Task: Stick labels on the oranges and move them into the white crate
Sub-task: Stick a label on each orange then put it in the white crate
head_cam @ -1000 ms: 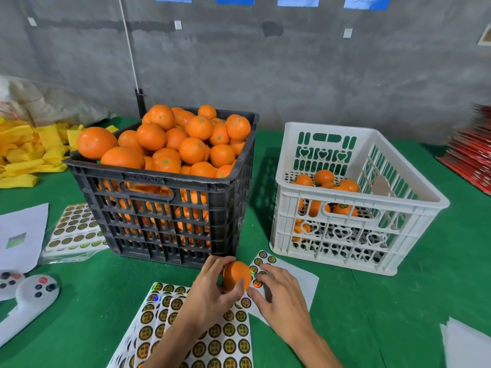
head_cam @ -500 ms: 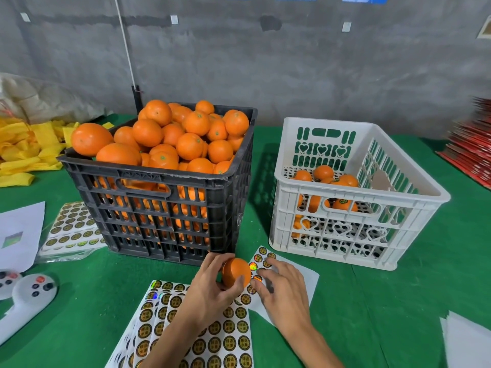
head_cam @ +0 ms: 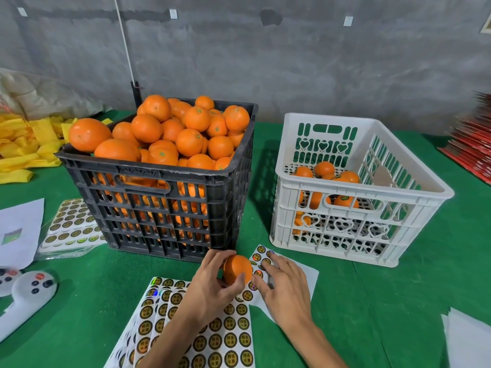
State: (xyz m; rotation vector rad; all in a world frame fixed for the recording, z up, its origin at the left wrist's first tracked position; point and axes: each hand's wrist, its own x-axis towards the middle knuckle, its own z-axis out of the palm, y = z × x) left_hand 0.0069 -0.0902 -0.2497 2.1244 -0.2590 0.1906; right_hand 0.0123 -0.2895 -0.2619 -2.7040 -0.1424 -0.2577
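My left hand [head_cam: 212, 285] grips an orange [head_cam: 237, 269] just above the label sheets, in front of the black crate [head_cam: 162, 213]. That crate is heaped with oranges [head_cam: 183, 134]. My right hand [head_cam: 284, 285] lies with spread fingers on a partly used label sheet [head_cam: 305, 274], fingertips at its round stickers beside the held orange. Under my left forearm lies a full sheet of gold round labels [head_cam: 220, 338]. The white crate [head_cam: 358, 208] stands to the right with several labelled oranges [head_cam: 326, 173] in it.
More label sheets [head_cam: 69, 224] and white paper [head_cam: 18, 232] lie at the left, with a white game controller [head_cam: 24, 296] near the front left. Yellow foam nets [head_cam: 24, 144] are piled at the back left, red cards [head_cam: 473, 150] at the right edge, white paper [head_cam: 467, 341] at the front right.
My right hand's fingers have spread and slid a little further onto the partly used sheet. The left hand still holds the orange in about the same place.
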